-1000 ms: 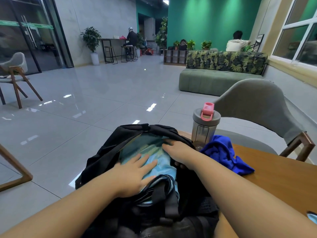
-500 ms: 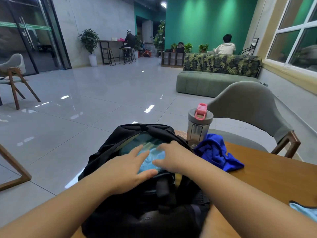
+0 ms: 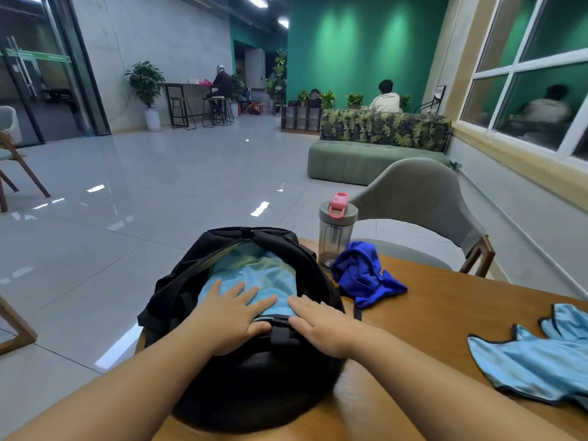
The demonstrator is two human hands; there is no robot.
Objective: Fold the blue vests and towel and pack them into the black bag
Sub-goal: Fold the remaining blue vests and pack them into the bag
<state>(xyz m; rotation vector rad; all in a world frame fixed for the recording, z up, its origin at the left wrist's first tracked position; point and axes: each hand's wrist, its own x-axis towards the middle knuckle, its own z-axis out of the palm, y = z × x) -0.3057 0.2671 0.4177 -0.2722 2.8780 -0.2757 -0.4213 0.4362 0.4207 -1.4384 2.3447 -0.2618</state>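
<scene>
The black bag (image 3: 254, 386) lies open on the wooden table (image 3: 429, 316) in front of me. A folded light blue vest (image 3: 254, 275) fills its opening. My left hand (image 3: 229, 316) lies flat with spread fingers on the vest's near edge. My right hand (image 3: 321, 326) rests flat on the bag's rim beside it, fingertips touching the vest. A crumpled dark blue towel (image 3: 366, 278) lies on the table just right of the bag. Another light blue vest (image 3: 534, 354) with dark trim lies unfolded at the table's right edge.
A grey bottle with a pink lid (image 3: 337, 230) stands behind the towel near the table's far edge. A grey chair (image 3: 420, 198) sits beyond the table. Tiled floor lies to the left, with wooden chair legs (image 3: 16, 329) nearby.
Both hands slid back toward me from deeper in the bag to its near rim. The view shifted, bringing the unfolded vest at right into sight.
</scene>
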